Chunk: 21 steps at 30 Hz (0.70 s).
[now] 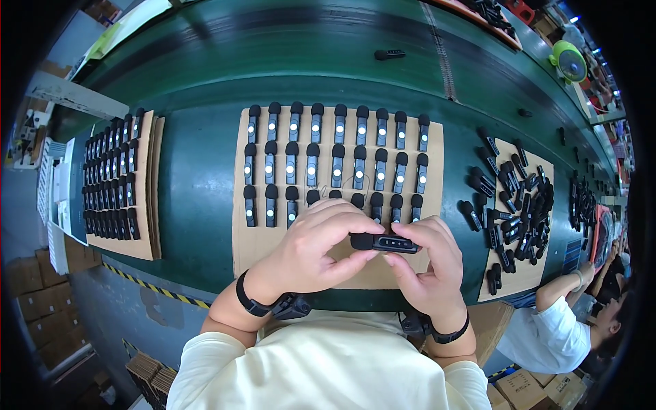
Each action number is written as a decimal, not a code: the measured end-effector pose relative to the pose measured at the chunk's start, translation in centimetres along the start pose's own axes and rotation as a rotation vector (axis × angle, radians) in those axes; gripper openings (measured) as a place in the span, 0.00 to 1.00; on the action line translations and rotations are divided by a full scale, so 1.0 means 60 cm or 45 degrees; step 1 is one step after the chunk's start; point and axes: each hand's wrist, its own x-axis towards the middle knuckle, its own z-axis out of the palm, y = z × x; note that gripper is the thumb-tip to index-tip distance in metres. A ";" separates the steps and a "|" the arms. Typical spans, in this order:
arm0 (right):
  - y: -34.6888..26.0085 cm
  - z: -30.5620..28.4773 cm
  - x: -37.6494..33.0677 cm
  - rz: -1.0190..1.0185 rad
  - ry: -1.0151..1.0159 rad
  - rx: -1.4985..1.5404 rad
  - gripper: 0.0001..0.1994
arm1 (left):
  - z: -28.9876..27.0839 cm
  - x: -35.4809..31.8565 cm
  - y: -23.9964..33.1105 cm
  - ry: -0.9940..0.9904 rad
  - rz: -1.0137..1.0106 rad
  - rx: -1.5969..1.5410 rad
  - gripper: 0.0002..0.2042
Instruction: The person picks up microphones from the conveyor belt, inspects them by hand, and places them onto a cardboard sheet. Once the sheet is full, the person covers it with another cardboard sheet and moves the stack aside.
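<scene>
A small black wireless microphone (396, 244) with a foam tip is held level between my two hands, its narrow side with small buttons or ports turned up. My left hand (311, 246) pinches its foam end between thumb and fingers. On the other end, my right hand (434, 263) grips with thumb and forefinger. Just beyond them lies a cardboard sheet (249, 253) bearing three rows of similar microphones (359, 167), foam tips pointing away from me, each with a white round spot. My hands partly cover the nearest row.
At left, stacked cardboard (157, 184) carries more microphones in rows. A jumbled heap of microphones (526, 219) lies on cardboard at right. A lone microphone (391, 54) rests on the green belt (287, 44) beyond. A person in white (557, 335) works at the right, and a green fan (568, 61) stands farther off.
</scene>
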 end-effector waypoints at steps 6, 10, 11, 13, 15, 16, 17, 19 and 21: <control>0.007 0.005 -0.002 -0.073 0.031 -0.081 0.18 | 0.002 0.001 -0.001 0.025 0.073 0.086 0.15; 0.007 0.007 -0.001 -0.106 0.043 -0.090 0.18 | 0.003 0.001 -0.003 0.019 0.096 0.088 0.16; 0.007 0.007 -0.001 -0.115 0.043 -0.096 0.18 | 0.003 0.000 -0.004 0.014 0.104 0.086 0.16; 0.007 0.007 0.000 -0.124 0.042 -0.102 0.18 | 0.003 0.000 -0.003 0.022 0.109 0.089 0.16; 0.007 0.009 0.000 -0.119 0.047 -0.090 0.18 | 0.004 0.000 -0.003 0.037 0.119 0.093 0.16; 0.008 0.009 -0.001 -0.116 0.049 -0.084 0.18 | 0.003 0.000 -0.002 0.037 0.119 0.092 0.16; 0.009 0.009 -0.001 -0.115 0.049 -0.084 0.18 | 0.003 0.001 0.000 0.040 0.106 0.080 0.16; 0.016 0.010 -0.005 -0.134 0.038 -0.072 0.18 | 0.002 0.002 0.003 0.048 0.080 0.055 0.16; 0.017 0.011 -0.006 -0.145 0.033 -0.064 0.17 | 0.002 0.002 0.001 0.052 0.082 0.067 0.16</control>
